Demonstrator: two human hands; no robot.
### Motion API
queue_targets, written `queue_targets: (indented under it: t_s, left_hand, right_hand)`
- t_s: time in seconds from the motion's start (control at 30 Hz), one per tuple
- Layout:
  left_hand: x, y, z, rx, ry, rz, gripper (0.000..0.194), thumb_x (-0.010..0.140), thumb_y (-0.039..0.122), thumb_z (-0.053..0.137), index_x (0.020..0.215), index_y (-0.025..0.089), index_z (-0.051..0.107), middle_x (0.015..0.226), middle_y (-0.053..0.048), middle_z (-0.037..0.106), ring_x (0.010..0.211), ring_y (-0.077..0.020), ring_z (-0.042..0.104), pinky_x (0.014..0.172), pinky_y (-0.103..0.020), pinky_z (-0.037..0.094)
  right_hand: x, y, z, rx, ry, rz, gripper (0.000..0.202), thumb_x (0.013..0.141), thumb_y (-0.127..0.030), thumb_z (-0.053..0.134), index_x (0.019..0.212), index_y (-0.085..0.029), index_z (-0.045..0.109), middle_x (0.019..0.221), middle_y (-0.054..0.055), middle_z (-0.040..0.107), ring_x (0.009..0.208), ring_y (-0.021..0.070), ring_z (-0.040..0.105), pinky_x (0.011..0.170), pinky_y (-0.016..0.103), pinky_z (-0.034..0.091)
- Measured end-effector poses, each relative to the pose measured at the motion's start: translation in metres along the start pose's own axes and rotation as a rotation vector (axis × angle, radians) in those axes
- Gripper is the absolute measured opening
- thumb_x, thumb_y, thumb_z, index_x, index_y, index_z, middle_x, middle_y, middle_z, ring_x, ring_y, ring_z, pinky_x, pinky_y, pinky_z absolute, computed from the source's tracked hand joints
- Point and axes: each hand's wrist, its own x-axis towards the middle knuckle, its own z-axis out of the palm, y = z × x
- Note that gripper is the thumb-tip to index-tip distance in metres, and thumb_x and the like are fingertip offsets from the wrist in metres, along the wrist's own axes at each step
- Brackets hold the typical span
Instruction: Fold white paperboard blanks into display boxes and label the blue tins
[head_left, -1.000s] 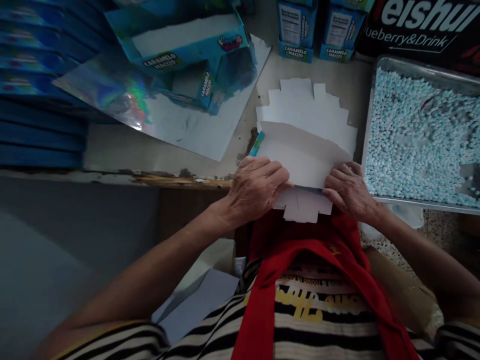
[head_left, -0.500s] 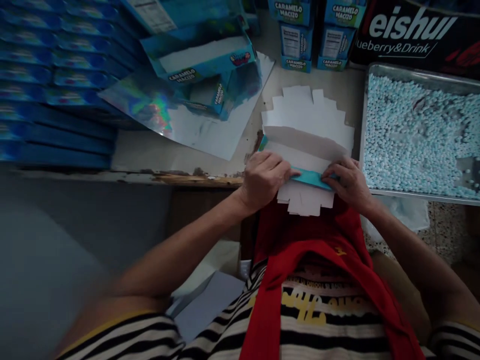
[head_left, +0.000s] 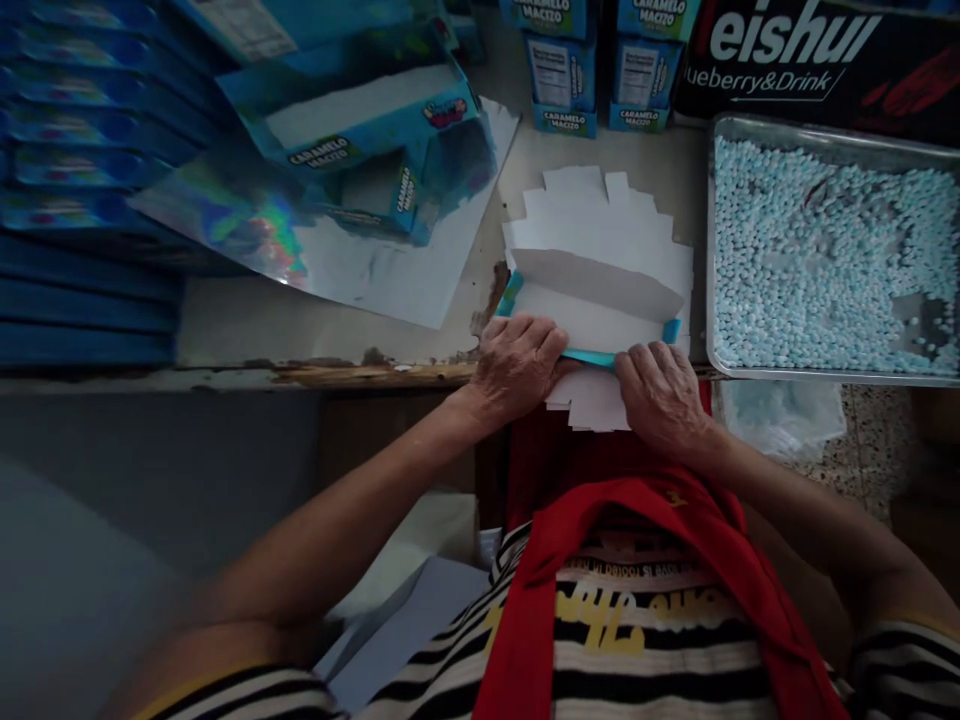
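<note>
A partly folded cardboard box, white inside and blue outside, lies on a stack of flat white box blanks at the table edge. My left hand is closed on its near left corner, fingers over the rim. My right hand grips the near wall towards the right corner in the same way. Between the hands a strip of blue outer face shows. The far wall and both end flaps stand up. My thumbs are mostly hidden behind the near wall.
On the right stands a metal tray of small pale-blue candies. Blue display boxes lie on a shiny sheet at the left, beside stacked blue cartons. Small blue boxes and a black carton stand behind.
The near wall, flat and pinched between my fingers before, now stands upright. The end flaps have come up too. Both hands have turned over the near rim, the right one moving nearer to me.
</note>
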Motion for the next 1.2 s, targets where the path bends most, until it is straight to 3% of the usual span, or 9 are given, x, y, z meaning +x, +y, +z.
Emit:
queue_targets:
  t_s: [0.17, 0.33, 0.47, 0.63, 0.9, 1.0, 1.07, 1.13, 1.2]
  left_hand:
    - [0.006, -0.002, -0.008, -0.089, -0.036, 0.055, 0.032, 0.105, 0.049, 0.053, 0.096, 0.023, 0.070, 0.092, -0.010, 0.068, 0.090, -0.0285, 0.058, 0.080, -0.041, 0.039]
    - [0.011, -0.004, -0.012, -0.078, -0.075, 0.070, 0.031, 0.103, 0.049, 0.058, 0.091, 0.023, 0.070, 0.089, -0.009, 0.068, 0.087, -0.0269, 0.059, 0.075, -0.039, 0.039]
    - [0.014, -0.010, -0.011, -0.086, -0.117, 0.065, 0.038, 0.104, 0.051, 0.056, 0.083, 0.022, 0.068, 0.080, -0.009, 0.066, 0.081, -0.0262, 0.059, 0.069, -0.038, 0.037]
    - [0.021, -0.018, -0.014, -0.158, -0.194, 0.075, 0.038, 0.103, 0.051, 0.058, 0.082, 0.021, 0.068, 0.080, -0.008, 0.068, 0.081, -0.0246, 0.061, 0.067, -0.034, 0.040]
    - [0.030, -0.036, -0.034, -0.277, -0.343, 0.277, 0.014, 0.098, 0.024, 0.063, 0.105, 0.026, 0.075, 0.095, -0.004, 0.074, 0.091, -0.0216, 0.066, 0.075, -0.031, 0.046]
    - [0.052, -0.052, -0.044, -0.356, -0.414, 0.366, 0.016, 0.092, 0.019, 0.063, 0.093, 0.027, 0.077, 0.088, -0.003, 0.074, 0.087, -0.0204, 0.068, 0.080, -0.031, 0.048]
    - [0.075, -0.063, -0.047, -0.419, -0.453, 0.392, 0.020, 0.091, 0.017, 0.061, 0.080, 0.028, 0.075, 0.081, -0.002, 0.073, 0.085, -0.0201, 0.068, 0.087, -0.033, 0.050]
    - [0.103, -0.067, -0.045, -0.476, -0.531, 0.432, 0.024, 0.089, 0.016, 0.062, 0.069, 0.027, 0.071, 0.077, -0.003, 0.073, 0.090, -0.0214, 0.070, 0.096, -0.036, 0.051]
    - [0.131, -0.065, -0.038, -0.516, -0.609, 0.449, 0.026, 0.086, 0.016, 0.064, 0.063, 0.027, 0.068, 0.076, -0.004, 0.073, 0.097, -0.0232, 0.071, 0.102, -0.039, 0.052]
  right_hand:
    - [0.009, -0.020, 0.020, 0.009, -0.086, 0.135, 0.021, 0.108, -0.016, 0.044, 0.101, -0.020, 0.064, 0.092, 0.010, 0.065, 0.088, 0.0268, 0.050, 0.075, 0.040, 0.032]
    - [0.019, -0.020, 0.020, -0.008, -0.264, 0.248, 0.039, 0.113, -0.049, 0.038, 0.103, -0.018, 0.060, 0.096, 0.012, 0.067, 0.088, 0.0259, 0.057, 0.069, 0.038, 0.030]
    - [0.031, -0.018, 0.013, 0.039, -0.435, 0.315, 0.056, 0.112, -0.061, 0.026, 0.104, -0.017, 0.060, 0.094, 0.013, 0.070, 0.086, 0.0243, 0.062, 0.065, 0.036, 0.029]
    - [0.041, -0.015, 0.002, 0.089, -0.525, 0.361, 0.065, 0.110, -0.064, 0.020, 0.106, -0.016, 0.063, 0.096, 0.014, 0.073, 0.089, 0.0237, 0.067, 0.065, 0.033, 0.031]
    - [0.041, -0.017, -0.019, 0.183, -0.598, 0.302, 0.049, 0.112, -0.053, 0.037, 0.114, -0.015, 0.068, 0.112, 0.017, 0.075, 0.104, 0.0268, 0.072, 0.076, 0.032, 0.047]
    - [0.033, 0.003, -0.057, 0.428, -0.540, 0.008, 0.031, 0.111, -0.037, 0.051, 0.125, -0.015, 0.068, 0.113, 0.012, 0.076, 0.104, 0.0225, 0.072, 0.085, 0.032, 0.052]
    - [0.029, 0.030, -0.079, 0.558, -0.397, -0.199, 0.031, 0.108, -0.019, 0.053, 0.136, -0.022, 0.066, 0.120, 0.008, 0.076, 0.111, 0.0203, 0.070, 0.094, 0.033, 0.053]
    - [0.031, 0.060, -0.086, 0.501, -0.241, -0.269, 0.045, 0.101, -0.008, 0.056, 0.140, -0.029, 0.065, 0.133, 0.006, 0.072, 0.127, 0.0238, 0.063, 0.106, 0.041, 0.050]
    - [0.037, 0.086, -0.072, 0.370, -0.170, -0.274, 0.043, 0.098, -0.007, 0.060, 0.133, -0.030, 0.069, 0.137, 0.005, 0.070, 0.138, 0.0284, 0.054, 0.116, 0.052, 0.043]
